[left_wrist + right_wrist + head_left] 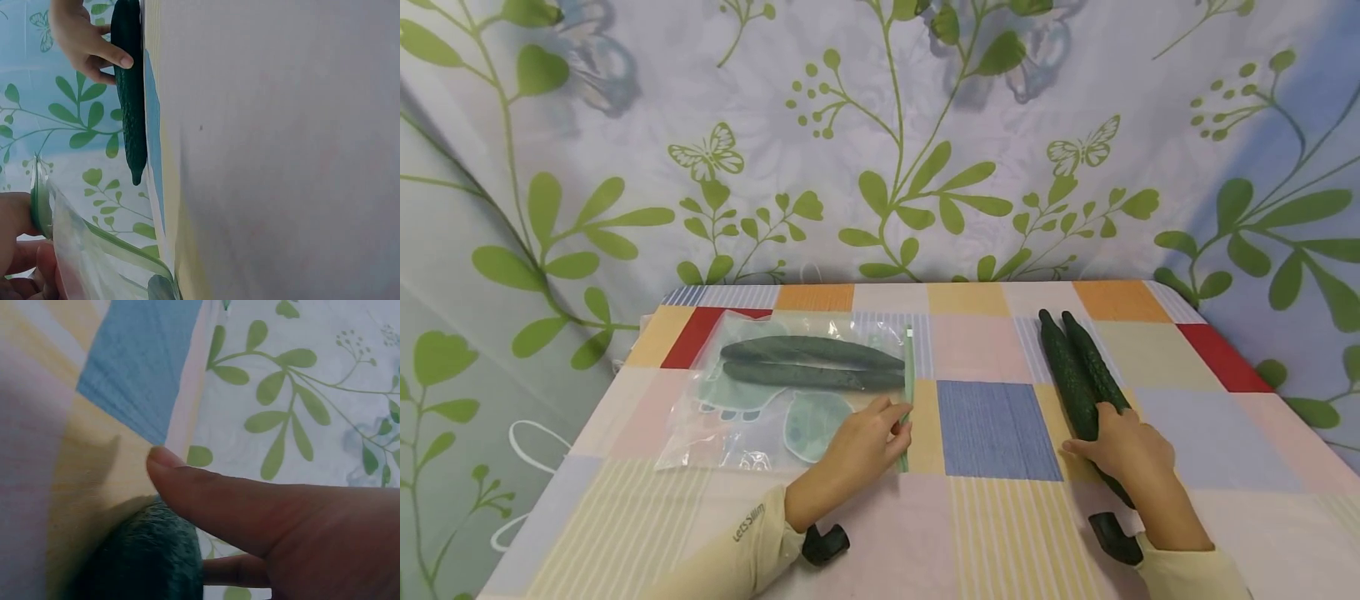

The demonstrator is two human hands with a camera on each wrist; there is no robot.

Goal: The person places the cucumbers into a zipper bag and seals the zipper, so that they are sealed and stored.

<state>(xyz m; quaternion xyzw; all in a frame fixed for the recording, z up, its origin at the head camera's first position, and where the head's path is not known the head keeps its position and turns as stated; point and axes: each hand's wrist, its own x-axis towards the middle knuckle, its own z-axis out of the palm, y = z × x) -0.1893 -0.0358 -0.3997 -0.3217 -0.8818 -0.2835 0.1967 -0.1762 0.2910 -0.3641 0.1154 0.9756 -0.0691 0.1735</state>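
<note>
Patchwork tablecloth (1000, 429), leaf-print curtain (887, 158) behind; right hand (1127, 450) covers part of the two loose cucumbers (1070, 379), thumb apart from fingers, can't tell if they're gripping. Left wrist view shows the green zip edge (41, 203) raised, which head view doesn't make clear. Left hand (865, 432) pinches that edge; clear zip bag (741, 442) has two bagged cucumbers (812, 353) inside, left of the loose pair.
</note>
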